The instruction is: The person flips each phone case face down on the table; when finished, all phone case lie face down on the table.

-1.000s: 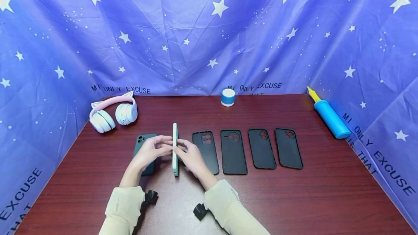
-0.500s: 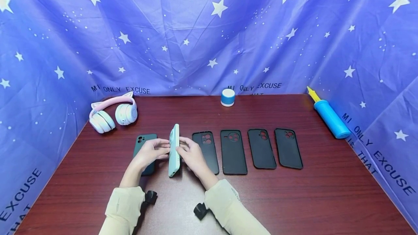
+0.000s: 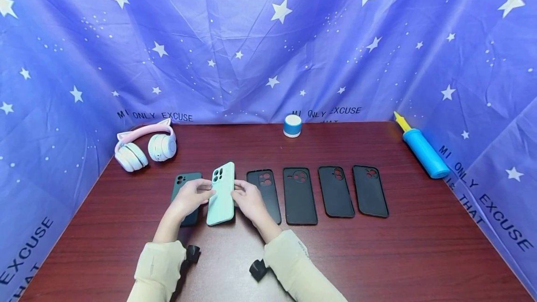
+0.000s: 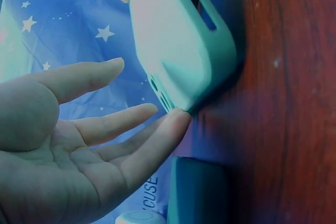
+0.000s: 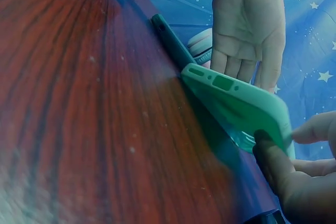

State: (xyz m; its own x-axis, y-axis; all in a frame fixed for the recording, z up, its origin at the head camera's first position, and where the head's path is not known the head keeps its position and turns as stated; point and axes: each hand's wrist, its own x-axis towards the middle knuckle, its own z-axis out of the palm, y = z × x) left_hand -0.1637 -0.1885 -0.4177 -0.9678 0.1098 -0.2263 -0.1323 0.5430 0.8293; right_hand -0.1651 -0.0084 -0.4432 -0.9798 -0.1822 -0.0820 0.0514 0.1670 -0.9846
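Observation:
In the head view, a mint green phone case stands tilted just above the table, its back with camera holes facing up-left. My right hand pinches its right edge; in the right wrist view, the right hand has its thumb and fingers on opposite faces of the hollow case. My left hand is at the left edge. In the left wrist view, the left hand has nearly straight fingers, one fingertip touching the case, thumb apart. A dark green case lies partly under the left hand.
Several black phone cases, one of them here, lie in a row on the right. Cat-ear headphones, a blue-and-white cylinder and a blue pump with a yellow nozzle stand or lie along the far part of the wooden table.
The mint green case has turned from edge-on to showing its back and tipped down to the left. Both hands stay on either side of it, the left fingers moving slightly leftward.

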